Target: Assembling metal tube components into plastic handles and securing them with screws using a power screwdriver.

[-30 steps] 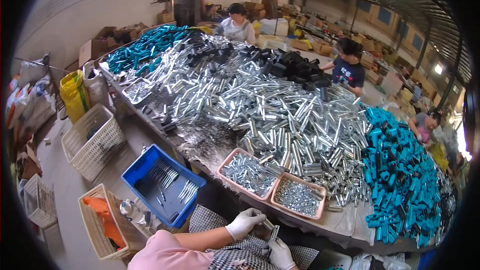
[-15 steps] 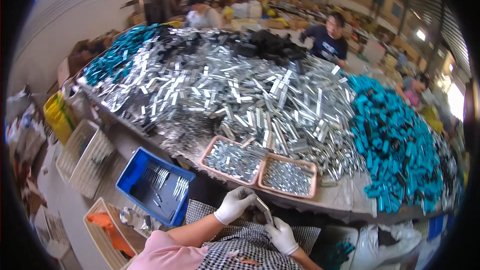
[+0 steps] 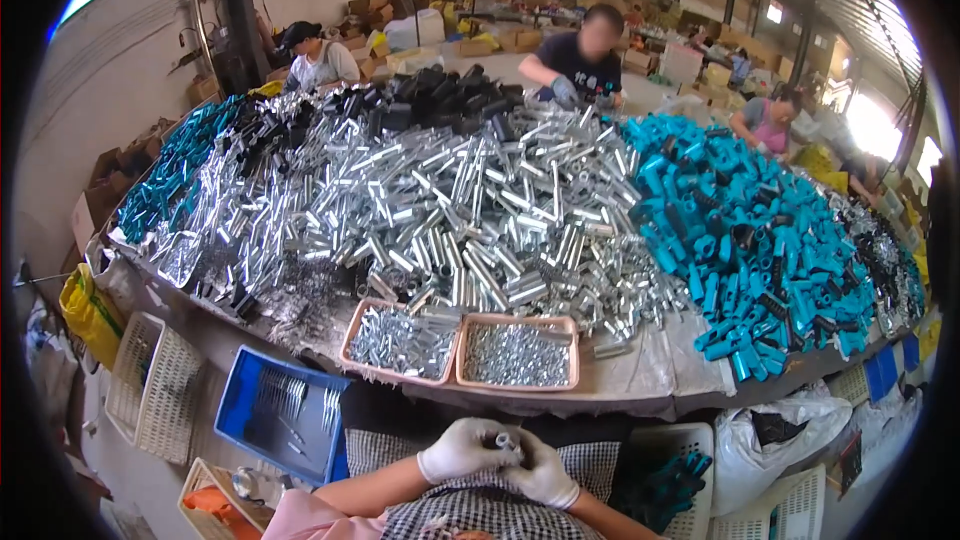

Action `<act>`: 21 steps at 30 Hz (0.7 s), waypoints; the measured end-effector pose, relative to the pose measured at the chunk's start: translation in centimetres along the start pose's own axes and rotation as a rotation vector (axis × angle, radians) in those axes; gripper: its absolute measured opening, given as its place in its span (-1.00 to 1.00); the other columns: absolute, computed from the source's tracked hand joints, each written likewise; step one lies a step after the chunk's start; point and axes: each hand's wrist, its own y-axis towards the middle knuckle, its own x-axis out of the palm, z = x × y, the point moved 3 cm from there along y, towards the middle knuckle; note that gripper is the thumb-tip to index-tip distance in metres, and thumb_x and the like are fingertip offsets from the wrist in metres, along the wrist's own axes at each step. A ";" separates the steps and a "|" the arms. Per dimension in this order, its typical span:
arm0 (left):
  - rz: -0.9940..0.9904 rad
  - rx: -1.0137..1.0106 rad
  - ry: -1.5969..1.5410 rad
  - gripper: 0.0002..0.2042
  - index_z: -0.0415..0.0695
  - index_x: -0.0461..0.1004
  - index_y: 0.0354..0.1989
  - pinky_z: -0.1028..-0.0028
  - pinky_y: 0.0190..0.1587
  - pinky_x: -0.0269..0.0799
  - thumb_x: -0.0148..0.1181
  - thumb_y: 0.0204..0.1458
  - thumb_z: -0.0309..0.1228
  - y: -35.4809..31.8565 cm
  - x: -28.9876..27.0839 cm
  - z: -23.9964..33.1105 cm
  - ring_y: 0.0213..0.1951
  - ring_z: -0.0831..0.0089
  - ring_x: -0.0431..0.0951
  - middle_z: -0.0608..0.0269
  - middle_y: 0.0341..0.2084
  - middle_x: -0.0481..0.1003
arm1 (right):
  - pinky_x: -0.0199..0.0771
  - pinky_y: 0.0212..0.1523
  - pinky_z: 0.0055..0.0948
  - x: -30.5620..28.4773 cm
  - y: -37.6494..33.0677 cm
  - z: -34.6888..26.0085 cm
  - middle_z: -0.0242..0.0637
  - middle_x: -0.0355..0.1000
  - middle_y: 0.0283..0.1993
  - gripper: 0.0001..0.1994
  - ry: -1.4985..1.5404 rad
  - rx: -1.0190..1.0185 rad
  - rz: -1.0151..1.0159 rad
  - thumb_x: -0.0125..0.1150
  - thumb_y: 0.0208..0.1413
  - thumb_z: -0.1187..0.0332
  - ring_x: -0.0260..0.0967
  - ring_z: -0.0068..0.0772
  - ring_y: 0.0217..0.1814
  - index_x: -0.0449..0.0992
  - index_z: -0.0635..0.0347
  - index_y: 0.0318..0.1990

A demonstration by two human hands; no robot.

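Note:
Both white-gloved hands meet low in front of my checked apron. Between them is a short metal tube (image 3: 504, 439), its round open end turned up toward me. My left hand (image 3: 462, 452) is closed round the tube from the left. My right hand (image 3: 543, 472) grips it from the right, fingers touching the left hand. The tube's lower part is hidden by the gloves. Just beyond the hands, at the table's near edge, stand two pink trays: the left tray (image 3: 398, 375) holds small metal parts, the right tray (image 3: 518, 387) finer ones.
A heap of silver metal tubes (image 3: 470, 210) covers the table, with teal plastic parts (image 3: 760, 250) on the right and black parts (image 3: 440, 95) behind. Left below stands a blue crate (image 3: 226, 405) with metal tools. White baskets (image 3: 190, 390) flank me. Several co-workers sit round the table.
The tube has turned from lying lengthwise between my hands to end-on toward me. Both hands have drawn closer together. The whole view has shifted, and a co-worker opposite now reaches over the heap.

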 end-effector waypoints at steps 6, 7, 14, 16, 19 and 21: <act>0.259 -0.146 -0.252 -0.86 -0.27 0.55 -0.46 0.62 -0.40 0.42 0.32 0.04 -0.45 2.1 -1.3 2.6 -0.47 0.67 0.49 0.33 -0.53 0.54 | 0.55 -0.18 -0.12 -2.6 0.9 -2.9 0.11 0.53 -0.16 -0.40 -0.309 -0.049 -0.109 0.20 0.18 0.07 0.53 0.19 -0.14 0.28 0.23 0.28; 0.271 -0.198 -0.150 -0.80 -0.25 0.50 -0.52 0.63 -0.47 0.39 0.35 0.03 -0.42 2.5 -1.4 3.2 -0.49 0.68 0.51 0.38 -0.61 0.49 | 0.53 -0.24 -0.12 -3.1 0.9 -3.3 0.10 0.53 -0.21 -0.41 -0.326 -0.039 -0.121 0.23 0.17 0.12 0.53 0.16 -0.19 0.30 0.24 0.27; 0.117 -0.093 0.271 -0.41 -0.28 0.58 -0.61 0.37 -0.47 0.50 0.21 0.09 0.12 7.6 -0.1 2.5 -0.61 0.39 0.59 0.08 -0.70 0.54 | 0.55 -0.20 -0.32 -7.0 0.5 -4.6 0.03 0.52 -0.21 -0.63 -0.339 -0.098 0.151 0.27 -0.10 0.54 0.56 -0.07 -0.23 0.50 0.39 -0.06; -0.078 -0.123 0.489 -0.37 -0.22 0.62 -0.56 0.26 -0.42 0.50 0.19 0.04 0.23 9.1 -0.6 3.9 -0.57 0.17 0.59 0.00 -0.67 0.53 | 0.54 -0.22 -0.37 -8.4 0.3 -4.0 -0.05 0.51 -0.25 -0.66 -0.345 -0.096 0.201 0.24 -0.14 0.57 0.54 -0.23 -0.29 0.51 0.41 -0.11; -0.119 0.079 0.490 -0.33 -0.21 0.60 -0.54 0.14 -0.38 0.48 0.13 0.03 0.30 9.9 -0.6 4.6 -0.52 0.02 0.58 -0.03 -0.65 0.51 | 0.49 -0.27 -0.41 -9.6 0.1 -5.0 -0.11 0.52 -0.34 -0.67 -0.295 0.010 0.278 0.29 -0.22 0.53 0.48 -0.33 -0.37 0.54 0.42 -0.19; -0.075 0.167 0.472 -0.39 -0.19 0.61 -0.46 0.11 -0.34 0.49 0.15 0.05 0.24 9.9 -1.5 5.0 -0.48 0.00 0.58 -0.01 -0.58 0.53 | 0.48 -0.33 -0.44 -10.1 0.0 -4.9 -0.20 0.50 -0.41 -0.67 -0.251 0.056 0.293 0.38 -0.24 0.55 0.47 -0.43 -0.42 0.55 0.40 -0.21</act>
